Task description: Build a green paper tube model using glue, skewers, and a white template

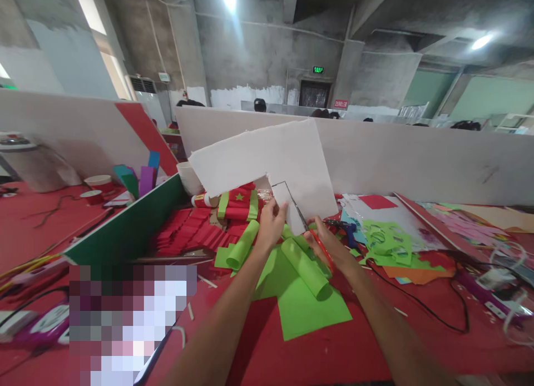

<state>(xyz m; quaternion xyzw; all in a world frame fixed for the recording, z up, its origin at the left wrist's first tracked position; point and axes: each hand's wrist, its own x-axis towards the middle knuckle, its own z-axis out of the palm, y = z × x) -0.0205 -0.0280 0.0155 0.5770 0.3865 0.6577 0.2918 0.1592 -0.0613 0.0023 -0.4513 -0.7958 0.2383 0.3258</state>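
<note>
My left hand (271, 223) pinches the lower edge of a large white paper sheet (267, 161) and holds it up over the red table. A drawn black line shows on the sheet near my fingers. My right hand (329, 247) grips red-handled scissors (306, 227), whose blades bite into the sheet's lower edge along that line. Below my hands lie rolled green paper tubes (306, 266) on a flat green sheet (308, 311). Behind them stands a red and green paper model with a yellow star (238, 203).
Red paper strips (187, 233) fill a green-edged tray (125, 227) on the left. A glue gun (344, 227), green cut-outs (386, 241), orange paper and black cables (438, 311) lie to the right. White partitions (417, 158) close off the back. Paper cups (98, 188) stand far left.
</note>
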